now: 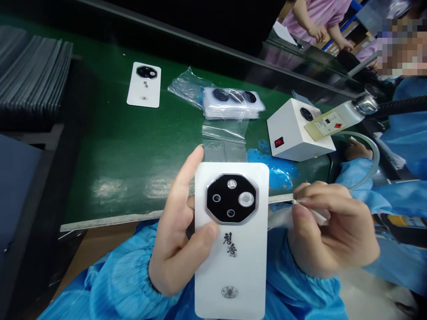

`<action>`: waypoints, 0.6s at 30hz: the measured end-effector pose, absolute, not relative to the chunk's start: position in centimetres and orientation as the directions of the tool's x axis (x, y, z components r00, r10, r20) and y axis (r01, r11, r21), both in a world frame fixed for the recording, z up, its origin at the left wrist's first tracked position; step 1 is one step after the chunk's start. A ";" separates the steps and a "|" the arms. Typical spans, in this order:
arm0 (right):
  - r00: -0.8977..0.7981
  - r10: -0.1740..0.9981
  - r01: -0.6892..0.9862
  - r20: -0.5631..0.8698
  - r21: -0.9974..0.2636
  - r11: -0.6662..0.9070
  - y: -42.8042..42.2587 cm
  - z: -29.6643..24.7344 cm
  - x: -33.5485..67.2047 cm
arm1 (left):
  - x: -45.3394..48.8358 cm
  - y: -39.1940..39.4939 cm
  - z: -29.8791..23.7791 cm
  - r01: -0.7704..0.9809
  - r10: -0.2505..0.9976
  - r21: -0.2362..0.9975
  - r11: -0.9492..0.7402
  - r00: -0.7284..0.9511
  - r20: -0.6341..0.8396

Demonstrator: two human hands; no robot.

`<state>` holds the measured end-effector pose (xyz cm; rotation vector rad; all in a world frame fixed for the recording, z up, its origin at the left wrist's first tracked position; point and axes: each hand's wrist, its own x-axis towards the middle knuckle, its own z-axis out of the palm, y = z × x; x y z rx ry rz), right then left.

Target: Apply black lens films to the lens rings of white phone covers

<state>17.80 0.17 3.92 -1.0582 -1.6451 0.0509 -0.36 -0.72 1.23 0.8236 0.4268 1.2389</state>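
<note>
My left hand (175,226) grips a white phone back cover (233,266) by its left edge, thumb on the front. The cover has a black octagonal camera module (231,198) in a silver rim, plus dark printed characters. My right hand (330,226) pinches a white cloth (283,220) just right of the cover, and the two appear apart. A second white cover (144,84) lies face up on the green mat (133,155). Beyond my hands sits a stack of covers in clear plastic (231,103).
A white box with a red switch (293,131) has a nozzle device with a yellow label (336,120) resting on it, and a clear tube (370,151) runs nearby. A co-worker's blue sleeve (367,191) is at right. Grey stacked sheets (33,71) lie at left.
</note>
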 end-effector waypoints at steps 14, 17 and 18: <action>0.094 0.750 0.650 0.655 -0.611 0.452 1.2 1.8 19.0 | -0.2 -0.7 1.4 -0.550 0.967 0.835 0.032 0.228 0.113; 0.105 0.757 0.661 0.645 -0.614 0.431 1.4 1.3 19.4 | -0.2 -0.6 1.4 -0.541 0.968 0.841 0.021 0.221 0.118; 0.103 0.760 0.690 0.642 -0.597 0.410 1.6 1.1 19.5 | -0.3 -0.4 1.3 -0.545 0.967 0.838 0.018 0.222 0.124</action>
